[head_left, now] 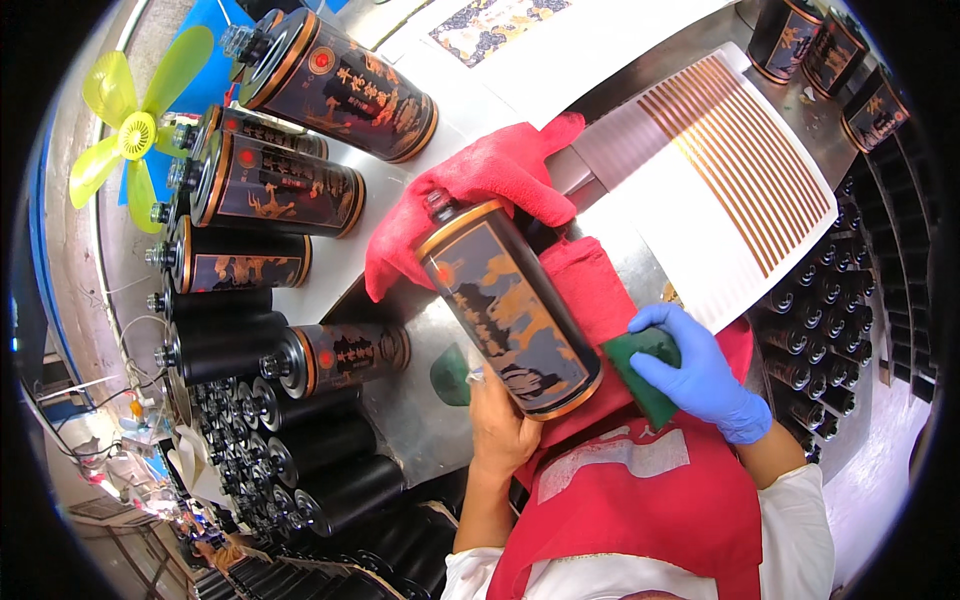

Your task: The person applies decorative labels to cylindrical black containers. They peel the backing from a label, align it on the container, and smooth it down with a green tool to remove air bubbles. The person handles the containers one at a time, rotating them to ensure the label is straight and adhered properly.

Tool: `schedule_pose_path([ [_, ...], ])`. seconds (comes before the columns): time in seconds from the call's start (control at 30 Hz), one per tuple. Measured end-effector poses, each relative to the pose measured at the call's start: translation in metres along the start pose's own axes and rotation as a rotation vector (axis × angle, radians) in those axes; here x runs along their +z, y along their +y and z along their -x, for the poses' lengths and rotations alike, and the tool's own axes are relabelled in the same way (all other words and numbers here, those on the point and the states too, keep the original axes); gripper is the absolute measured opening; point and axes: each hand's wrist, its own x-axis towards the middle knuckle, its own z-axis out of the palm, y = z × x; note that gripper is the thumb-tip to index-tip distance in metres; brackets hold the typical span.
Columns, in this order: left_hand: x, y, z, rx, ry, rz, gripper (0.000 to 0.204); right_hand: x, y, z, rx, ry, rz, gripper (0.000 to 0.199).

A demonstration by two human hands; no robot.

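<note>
A dark bottle (505,310) with gold bands and a gold, grey and black decorated front leans in front of me, its neck up and to the left. My bare left hand (503,425) is closed round its lower end. A blue glove covers my right hand (695,372), which pinches a flat green scraper (645,392) just right of the bottle's base. Red cloth (470,170) lies bunched behind the bottle's neck, and more red cloth (590,285) lies beside its body. A second green flat piece (451,377) rests on the metal table (415,440), left of the bottle.
Decorated bottles (345,85) stand along the left, with plain black bottles (325,490) below them. A pale sheet with gold strips (740,170) lies at the right. More bottles (830,50) stand at the far right, above racks of bottles (820,310). A yellow-green fan (137,135) is at the upper left.
</note>
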Motion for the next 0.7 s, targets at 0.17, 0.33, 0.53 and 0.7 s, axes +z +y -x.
schedule_pose_path([
  [0.17, 0.003, 0.043, -0.011, 0.06, 0.167, 0.04, 0.109, 0.011, -0.032, 0.013, -0.192, 0.03, 0.087, 0.025],
  [0.33, 0.001, 0.05, -0.021, 0.126, 0.073, -0.017, 0.113, 0.018, -0.023, 0.016, -0.221, -0.08, 0.105, 0.029],
  [0.53, 0.009, 0.004, 0.003, -0.039, 0.053, 0.307, 0.116, 0.007, 0.001, 0.005, -0.098, 0.02, 0.072, 0.028],
  [0.7, -0.006, 0.055, -0.023, 0.196, 0.16, -0.076, 0.103, 0.01, -0.027, 0.016, -0.168, 0.016, 0.101, 0.027],
])
